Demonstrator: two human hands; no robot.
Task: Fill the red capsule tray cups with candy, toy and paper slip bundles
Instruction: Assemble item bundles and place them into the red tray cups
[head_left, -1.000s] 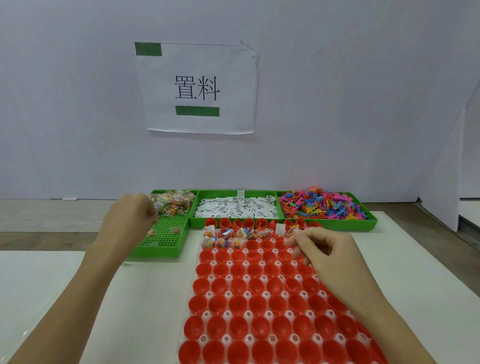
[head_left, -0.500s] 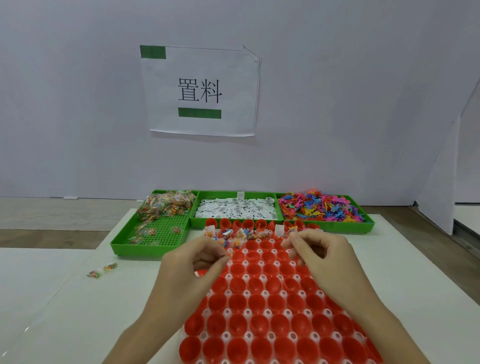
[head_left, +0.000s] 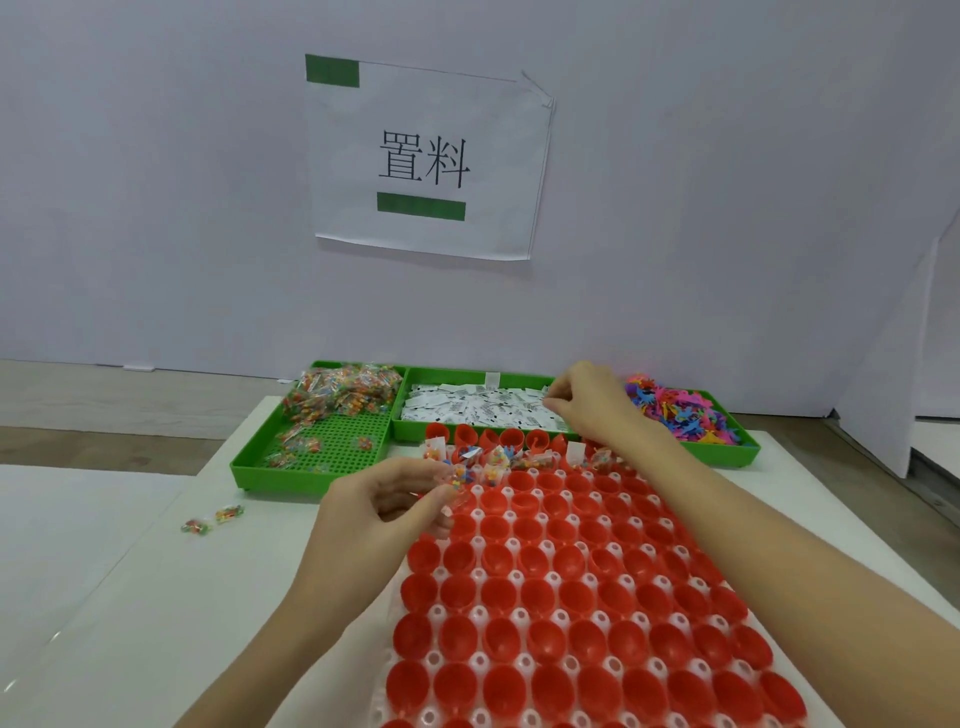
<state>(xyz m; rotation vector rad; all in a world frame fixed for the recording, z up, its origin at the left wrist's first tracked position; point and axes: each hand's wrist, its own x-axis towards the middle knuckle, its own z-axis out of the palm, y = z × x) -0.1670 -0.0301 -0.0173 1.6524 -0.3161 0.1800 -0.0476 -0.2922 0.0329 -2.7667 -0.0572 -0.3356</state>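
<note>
Red plastic cups are filling most of the head view: the capsule tray (head_left: 597, 597) is lying lengthwise on the white table (head_left: 156, 597), w/ only the far rows holding bundles so far, the rest bare. Probably it's working far-to-near so filled cups aren't getting knocked by the wrists.

Left hand (head_left: 387, 512) is hovering over the tray's far-left cups, fingers curled and pinching a small clear candy packet (head_left: 457, 478), apparently ready to drop it in a cup just ahead.

Right hand (head_left: 589, 402) is reaching over the tray into the middle green bin (head_left: 410, 410), fingertips bent down onto the paper slips (head_left: 478, 408); looks like it's pinching one, but can't tell for sure since the fingers are hiding the contact.

Supply bins are sitting side by side just beyond the tray, so each reach is short: candy bags (head_left: 340, 395) on the left, slips mid, coloured toys (head_left: 675, 410) on the right. Two stray candy packets (head_left: 213, 519) are lying on the table left of the tray, outside any bin.

A paper sign (head_left: 428, 156) is hanging on the backdrop.
</note>
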